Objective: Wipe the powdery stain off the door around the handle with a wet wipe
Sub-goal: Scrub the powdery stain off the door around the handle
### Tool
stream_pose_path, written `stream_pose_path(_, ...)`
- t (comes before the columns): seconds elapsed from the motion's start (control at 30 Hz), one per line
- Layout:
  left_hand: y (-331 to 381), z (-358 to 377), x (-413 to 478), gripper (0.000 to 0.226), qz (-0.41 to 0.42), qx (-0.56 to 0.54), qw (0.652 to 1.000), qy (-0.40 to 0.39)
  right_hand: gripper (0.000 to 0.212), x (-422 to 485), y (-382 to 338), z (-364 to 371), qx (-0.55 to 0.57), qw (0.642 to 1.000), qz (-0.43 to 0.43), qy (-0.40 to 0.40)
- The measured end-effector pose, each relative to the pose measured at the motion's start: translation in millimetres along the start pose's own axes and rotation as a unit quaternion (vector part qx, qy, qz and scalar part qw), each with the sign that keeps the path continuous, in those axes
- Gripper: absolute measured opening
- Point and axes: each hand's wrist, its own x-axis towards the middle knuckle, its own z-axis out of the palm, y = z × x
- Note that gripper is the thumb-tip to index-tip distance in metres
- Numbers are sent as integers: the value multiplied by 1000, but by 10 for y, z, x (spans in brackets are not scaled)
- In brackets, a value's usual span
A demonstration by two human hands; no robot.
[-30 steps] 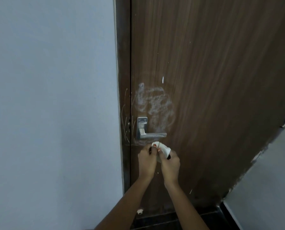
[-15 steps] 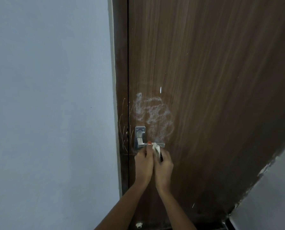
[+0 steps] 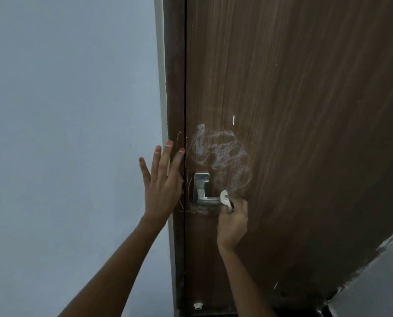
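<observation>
A dark brown wooden door (image 3: 294, 133) carries a white powdery stain (image 3: 223, 156) above and right of its silver lever handle (image 3: 201, 189). My right hand (image 3: 233, 221) is shut on a crumpled white wet wipe (image 3: 225, 197), which sits at the tip of the lever, just under the stain's lower edge. My left hand (image 3: 162, 179) is open with fingers spread, flat against the door frame (image 3: 175, 88) to the left of the handle, holding nothing.
A pale blue-grey wall (image 3: 72, 133) fills the left side. White scratch marks (image 3: 187, 191) run along the frame beside the handle. A small white stopper (image 3: 197, 305) sits at the door's foot. Another wall (image 3: 378, 282) rises at the lower right.
My left hand has let go of the wipe and moved up and left onto the door frame. My right hand alone keeps the wipe, now at the lever's tip.
</observation>
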Motion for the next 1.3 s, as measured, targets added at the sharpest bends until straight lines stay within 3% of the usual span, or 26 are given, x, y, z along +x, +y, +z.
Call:
stream_pose_path(0.2,-213,221,15,49,-82,52,995,32,31,-218,13,281,-42,987,-118,-101)
stream_pose_path(0.3,-282,325,-3,70,-64,42,996,39,39,-282,67,316,-101,963,-207,-142)
stream_pose_path(0.4,-323,388,-25,75,-27,44,997,65,42,-215,114,287,-110,952,-244,-148)
stream_pose_path(0.5,-348,429,-44,73,-16,44,995,84,35,-114,189,220,-105,964,-224,-103)
stream_pose_path(0.67,-365,468,-70,69,-10,40,995,96,26,-12,320,132,-25,995,-101,-10)
stream_pose_path(0.93,-368,482,-81,72,1,38,994,101,39,-272,28,434,-123,953,-230,-153)
stream_pose_path(1.1,-367,489,-95,70,0,38,994,101,35,-167,140,276,-127,946,-259,-149)
stream_pose_path(1.3,-355,485,-96,67,-5,35,994,104,32,58,305,-5,-94,975,-182,-84)
